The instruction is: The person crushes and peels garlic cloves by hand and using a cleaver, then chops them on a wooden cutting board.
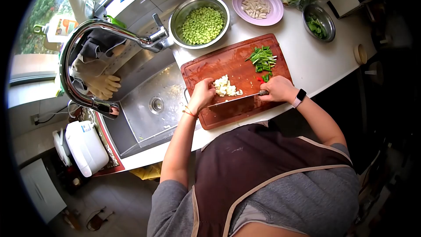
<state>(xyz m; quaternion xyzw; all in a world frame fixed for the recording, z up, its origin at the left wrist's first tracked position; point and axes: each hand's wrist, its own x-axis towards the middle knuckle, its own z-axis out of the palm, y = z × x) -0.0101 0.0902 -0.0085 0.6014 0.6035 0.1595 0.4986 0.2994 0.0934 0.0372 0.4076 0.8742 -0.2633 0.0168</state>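
On the reddish-brown cutting board (239,70) lies a small heap of chopped white pieces (225,87). My right hand (279,89) is wrapped round the handle of a knife (239,100), whose blade runs left along the near side of the heap. My left hand (202,93) is at the heap's left edge, fingers drawn together near the blade's tip; what they touch is too small to make out. Cut green stalks (263,58) lie at the board's upper right, with small red and green bits (265,77) just above my right hand.
A steel bowl of green beans (176,39), a pink plate (279,11) of white pieces and a bowl of green leaves (332,30) stand behind the board. The sink (144,118) and curved faucet (65,61) are on the left, a round object (360,54) at right.
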